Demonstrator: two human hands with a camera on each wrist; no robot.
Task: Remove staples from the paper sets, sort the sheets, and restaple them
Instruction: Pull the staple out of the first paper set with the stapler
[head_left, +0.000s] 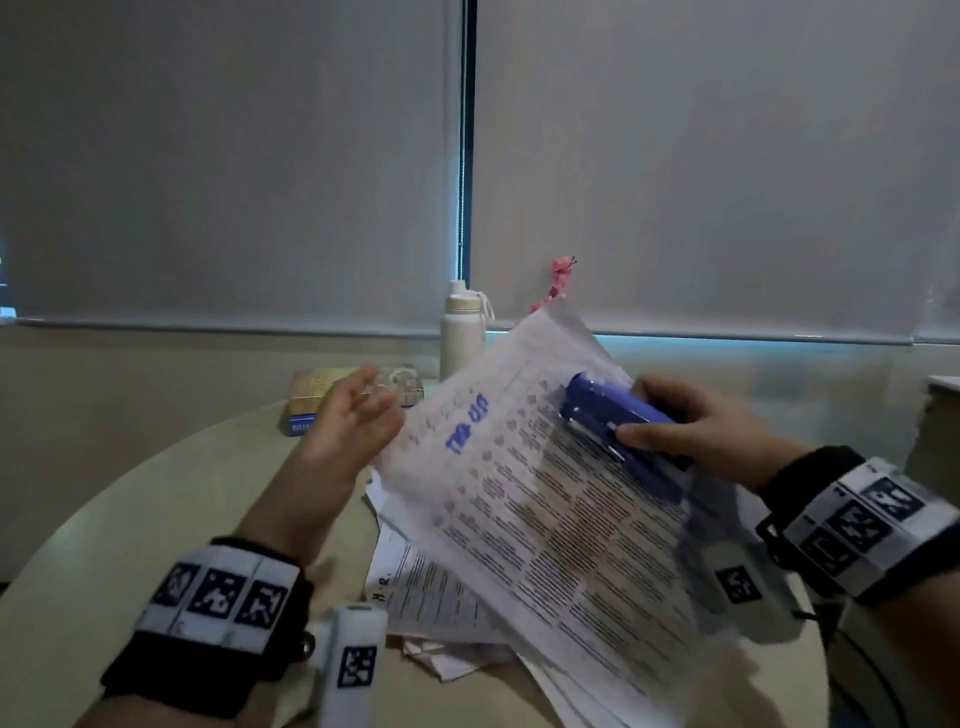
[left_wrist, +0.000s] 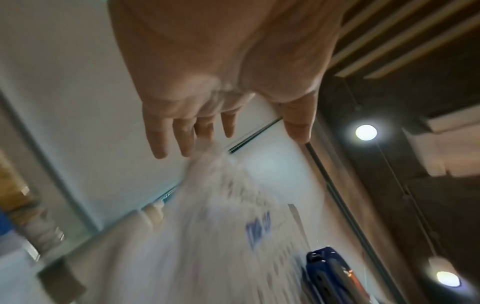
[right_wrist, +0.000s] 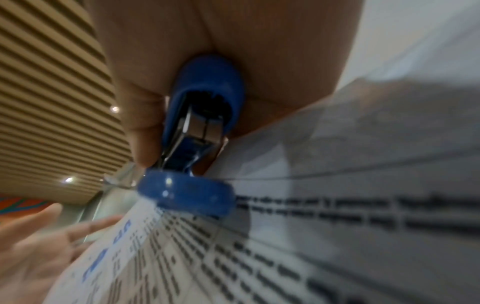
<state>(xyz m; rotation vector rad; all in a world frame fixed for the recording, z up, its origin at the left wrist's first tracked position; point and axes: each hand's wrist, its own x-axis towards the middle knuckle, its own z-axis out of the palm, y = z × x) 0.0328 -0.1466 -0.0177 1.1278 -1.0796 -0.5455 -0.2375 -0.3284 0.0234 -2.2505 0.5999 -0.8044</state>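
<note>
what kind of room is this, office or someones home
Probably an office or meeting room: grey roller blinds cover the windows, printed paperwork lies on a round table, and slatted ceiling panels carry recessed lights.

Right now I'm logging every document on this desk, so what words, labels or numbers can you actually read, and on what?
"TOP UP", roughly, in blue letters on the raised printed sheet; blurred, so uncertain.
"RULES", partly cut off, on the blue edge of the box behind the left hand.
Body print on that sheet and on the papers beneath: too blurred to read.
Blue stapler in the right hand: no readable brand.
</note>
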